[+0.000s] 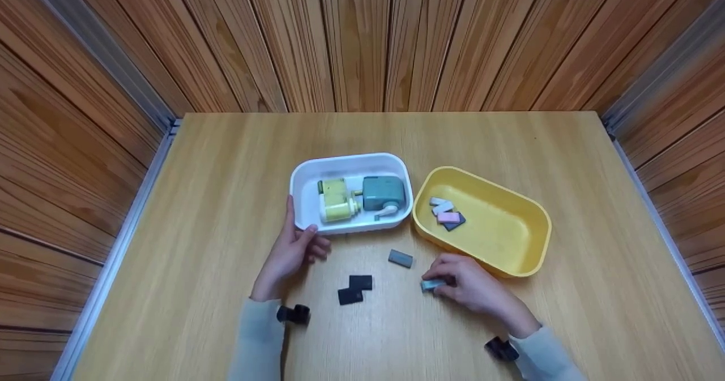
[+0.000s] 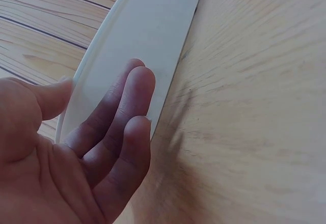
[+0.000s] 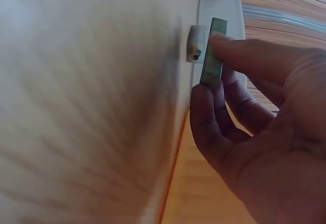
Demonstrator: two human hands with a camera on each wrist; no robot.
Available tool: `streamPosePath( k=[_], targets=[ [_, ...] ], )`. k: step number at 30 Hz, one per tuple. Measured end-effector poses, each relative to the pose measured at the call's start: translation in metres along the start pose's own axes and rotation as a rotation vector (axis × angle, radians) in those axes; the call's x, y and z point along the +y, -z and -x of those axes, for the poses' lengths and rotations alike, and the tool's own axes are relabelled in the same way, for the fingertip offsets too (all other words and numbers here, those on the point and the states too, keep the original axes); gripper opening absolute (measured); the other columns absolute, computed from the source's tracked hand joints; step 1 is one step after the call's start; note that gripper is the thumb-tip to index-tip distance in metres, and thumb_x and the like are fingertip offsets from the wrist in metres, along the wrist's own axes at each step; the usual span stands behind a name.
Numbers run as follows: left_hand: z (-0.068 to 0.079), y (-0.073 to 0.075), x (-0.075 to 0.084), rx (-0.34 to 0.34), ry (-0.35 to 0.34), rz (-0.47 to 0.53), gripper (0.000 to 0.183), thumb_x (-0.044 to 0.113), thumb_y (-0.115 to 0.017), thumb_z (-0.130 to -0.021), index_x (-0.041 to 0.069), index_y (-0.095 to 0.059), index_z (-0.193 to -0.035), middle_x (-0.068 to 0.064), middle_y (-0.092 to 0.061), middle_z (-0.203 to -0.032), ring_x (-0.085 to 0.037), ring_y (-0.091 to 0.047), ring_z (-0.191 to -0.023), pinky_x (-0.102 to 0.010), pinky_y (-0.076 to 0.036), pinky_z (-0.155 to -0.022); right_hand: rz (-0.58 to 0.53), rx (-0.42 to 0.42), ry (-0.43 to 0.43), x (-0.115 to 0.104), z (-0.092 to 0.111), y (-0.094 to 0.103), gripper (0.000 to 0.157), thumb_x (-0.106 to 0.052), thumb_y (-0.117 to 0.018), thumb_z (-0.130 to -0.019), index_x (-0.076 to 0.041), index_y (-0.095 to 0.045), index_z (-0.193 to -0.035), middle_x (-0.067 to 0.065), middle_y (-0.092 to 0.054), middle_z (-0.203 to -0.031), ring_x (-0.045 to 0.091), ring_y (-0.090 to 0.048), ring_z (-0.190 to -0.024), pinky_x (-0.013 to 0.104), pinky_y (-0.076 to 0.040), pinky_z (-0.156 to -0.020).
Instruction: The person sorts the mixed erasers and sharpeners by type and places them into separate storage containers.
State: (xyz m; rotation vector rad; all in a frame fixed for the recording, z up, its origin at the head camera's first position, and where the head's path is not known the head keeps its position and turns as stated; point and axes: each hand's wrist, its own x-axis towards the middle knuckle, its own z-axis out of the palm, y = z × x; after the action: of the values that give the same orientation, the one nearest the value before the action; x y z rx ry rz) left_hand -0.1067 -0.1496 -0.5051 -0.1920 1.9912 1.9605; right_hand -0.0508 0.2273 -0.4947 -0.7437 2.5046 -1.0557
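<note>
My right hand (image 1: 464, 282) pinches a small green-blue rectangular block (image 3: 214, 53) between thumb and fingertips, close over the table in front of the yellow bin (image 1: 504, 239). A grey-blue block (image 1: 400, 258) lies just to the left of that hand. My left hand (image 1: 289, 253) is at the front left corner of the white bin (image 1: 351, 231). Its thumb touches the rim, the index finger lies straight along the left side, and the other fingers hang loosely before the outer wall. Inside the white bin lie a yellow-green bottle (image 1: 337, 200) and a teal bottle (image 1: 382, 193) with a white spout.
Two black flat pieces (image 1: 361, 282) overlap at the corner on the table (image 1: 226, 171) between the hands. Several small blocks, among them a pink block (image 1: 448, 217), lie at the yellow bin's left end. The bins stand side by side. Wood-panelled walls (image 1: 362, 41) enclose the table.
</note>
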Motion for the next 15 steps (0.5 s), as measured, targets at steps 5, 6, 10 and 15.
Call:
streamPosePath(
  k=[5,6,10,15],
  targets=[
    [0.0,0.0,-0.001,-0.002,-0.006,-0.021,0.08,0.024,-0.05,-0.106,0.051,0.008,-0.154,-0.019,-0.07,-0.097,-0.037,-0.07,-0.085,-0.037,-0.055,-0.071,-0.029,0.022,0.045,-0.005,0.001,0.003,0.025,-0.002,-0.075,-0.086,-0.011,-0.077,-0.11,-0.01,-0.065,-0.102,0.011,-0.06,-0.094,0.032,-0.05,-0.086],
    [0.0,0.0,-0.001,-0.003,-0.006,-0.02,0.08,0.024,-0.05,-0.106,0.051,0.008,-0.154,-0.019,-0.07,-0.097,-0.037,-0.07,-0.085,-0.037,-0.055,-0.071,-0.038,0.017,0.034,-0.006,0.001,0.004,0.025,-0.003,-0.075,-0.087,-0.012,-0.077,-0.111,-0.011,-0.064,-0.102,0.011,-0.059,-0.095,0.032,-0.049,-0.087],
    [0.0,0.0,0.0,-0.002,-0.009,-0.018,0.08,0.024,-0.05,-0.106,0.051,0.008,-0.155,-0.019,-0.07,-0.096,-0.037,-0.07,-0.085,-0.037,-0.055,-0.071,-0.065,0.002,0.014,-0.009,0.002,0.007,0.025,-0.005,-0.075,-0.088,-0.013,-0.076,-0.112,-0.011,-0.064,-0.104,0.011,-0.059,-0.095,0.032,-0.049,-0.088],
    [0.0,0.0,0.0,0.002,-0.003,-0.013,0.08,0.024,-0.049,-0.106,0.052,0.008,-0.154,-0.018,-0.071,-0.096,-0.036,-0.07,-0.084,-0.037,-0.055,-0.071,-0.088,0.006,0.019,-0.012,0.004,0.011,0.025,-0.006,-0.075,-0.089,-0.013,-0.076,-0.113,-0.011,-0.064,-0.104,0.012,-0.059,-0.095,0.032,-0.049,-0.087]
  ],
)
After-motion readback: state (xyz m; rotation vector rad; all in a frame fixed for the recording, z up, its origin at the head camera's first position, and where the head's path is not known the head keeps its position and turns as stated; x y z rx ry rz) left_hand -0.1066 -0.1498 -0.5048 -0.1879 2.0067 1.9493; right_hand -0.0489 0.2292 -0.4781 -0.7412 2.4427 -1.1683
